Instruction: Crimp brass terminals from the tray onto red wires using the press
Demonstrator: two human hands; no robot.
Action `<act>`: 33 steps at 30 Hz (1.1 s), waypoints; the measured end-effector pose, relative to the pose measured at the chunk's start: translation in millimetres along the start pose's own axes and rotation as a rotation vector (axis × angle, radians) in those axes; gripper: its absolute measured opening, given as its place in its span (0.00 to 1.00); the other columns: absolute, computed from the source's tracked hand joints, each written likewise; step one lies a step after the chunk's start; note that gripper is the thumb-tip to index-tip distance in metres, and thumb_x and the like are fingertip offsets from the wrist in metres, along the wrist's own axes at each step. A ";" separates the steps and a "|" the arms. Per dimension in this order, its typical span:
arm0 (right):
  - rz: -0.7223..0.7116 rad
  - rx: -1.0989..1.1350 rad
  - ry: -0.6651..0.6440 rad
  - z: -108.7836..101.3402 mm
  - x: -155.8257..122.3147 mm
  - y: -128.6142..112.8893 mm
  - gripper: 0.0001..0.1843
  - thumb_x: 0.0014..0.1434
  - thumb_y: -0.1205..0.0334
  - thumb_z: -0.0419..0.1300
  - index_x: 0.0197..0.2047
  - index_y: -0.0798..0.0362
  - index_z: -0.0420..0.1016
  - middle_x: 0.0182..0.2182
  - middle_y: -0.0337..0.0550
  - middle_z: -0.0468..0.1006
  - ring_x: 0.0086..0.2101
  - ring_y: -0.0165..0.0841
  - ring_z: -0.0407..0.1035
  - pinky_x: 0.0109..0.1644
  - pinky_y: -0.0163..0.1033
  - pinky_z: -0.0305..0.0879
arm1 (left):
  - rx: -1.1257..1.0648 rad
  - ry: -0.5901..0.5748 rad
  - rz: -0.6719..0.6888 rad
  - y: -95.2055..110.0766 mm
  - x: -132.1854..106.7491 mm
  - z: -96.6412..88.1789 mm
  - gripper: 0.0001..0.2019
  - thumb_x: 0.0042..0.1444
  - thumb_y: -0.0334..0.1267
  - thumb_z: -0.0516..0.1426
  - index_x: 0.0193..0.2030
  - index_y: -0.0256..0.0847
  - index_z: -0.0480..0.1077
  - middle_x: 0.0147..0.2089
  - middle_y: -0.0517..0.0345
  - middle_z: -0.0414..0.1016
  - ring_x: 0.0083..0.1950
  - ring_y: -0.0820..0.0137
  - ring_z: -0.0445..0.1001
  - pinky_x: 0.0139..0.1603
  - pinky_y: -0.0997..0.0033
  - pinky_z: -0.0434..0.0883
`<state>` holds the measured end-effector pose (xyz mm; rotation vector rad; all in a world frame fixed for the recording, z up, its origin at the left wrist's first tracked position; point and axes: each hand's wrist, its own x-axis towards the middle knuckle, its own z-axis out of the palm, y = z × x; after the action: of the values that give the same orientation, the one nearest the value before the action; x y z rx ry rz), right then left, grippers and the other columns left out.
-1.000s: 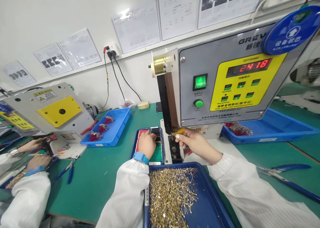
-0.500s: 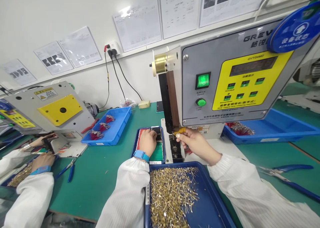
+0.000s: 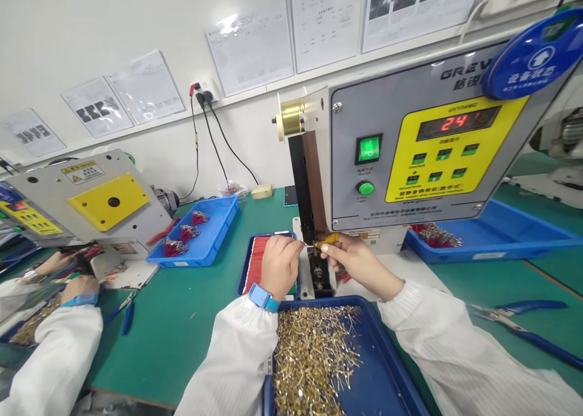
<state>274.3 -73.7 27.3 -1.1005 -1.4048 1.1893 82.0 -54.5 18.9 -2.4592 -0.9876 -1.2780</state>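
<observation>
My left hand (image 3: 281, 265), with a blue wrist strap (image 3: 264, 297), pinches a thin wire (image 3: 306, 245) whose pale end points at the crimping machine's black die area (image 3: 317, 267). Facing it from the right, my right hand (image 3: 359, 263) has thumb and forefinger closed beside the die. A yellow cover, like a finger cot (image 3: 328, 240), is at its fingertip; whatever small part is pinched there is hidden. Beneath my left hand, a blue tray (image 3: 242, 282) holds red wires (image 3: 255, 261) and some green ones. Nearer to me, brass-coloured pronged terminals (image 3: 314, 355) fill much of a larger blue tray (image 3: 387, 367).
The crimping machine's grey body (image 3: 350, 118) overhangs my right hand. Blue-handled pliers (image 3: 523, 319) lie at right, cutters (image 3: 125, 313) at left. Blue bins (image 3: 204, 246) with wire bundles stand on both sides. At far left, a co-worker's hands (image 3: 79, 287) work at another machine (image 3: 104, 191).
My left hand has lifted from the wire tray and moved right to the die, now with a wire. My right hand stays put. The machine's display now shows lit red digits.
</observation>
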 end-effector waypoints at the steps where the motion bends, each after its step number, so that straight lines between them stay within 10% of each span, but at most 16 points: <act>1: 0.001 0.003 0.006 0.3 0.6 0.4 0.19 0.51 0.44 0.59 0.32 0.53 0.66 0.22 0.36 0.68 0.21 0.27 0.60 0.26 0.37 0.63 | -0.003 0.007 0.009 1.3 0.3 -0.5 0.09 0.64 0.30 0.50 0.41 0.40 0.71 0.38 0.53 0.73 0.42 0.65 0.68 0.45 0.64 0.67; 33: -0.019 -0.083 0.018 1.0 -0.2 0.7 0.20 0.55 0.42 0.57 0.31 0.52 0.66 0.18 0.35 0.65 0.20 0.28 0.60 0.24 0.36 0.61 | 0.012 -0.048 -0.017 0.8 -1.5 0.0 0.11 0.63 0.27 0.49 0.41 0.40 0.72 0.40 0.52 0.72 0.43 0.65 0.67 0.45 0.64 0.67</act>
<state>273.4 -74.0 26.5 -1.1494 -1.4589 1.1136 81.9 -55.8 17.8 -2.4885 -1.0270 -1.2201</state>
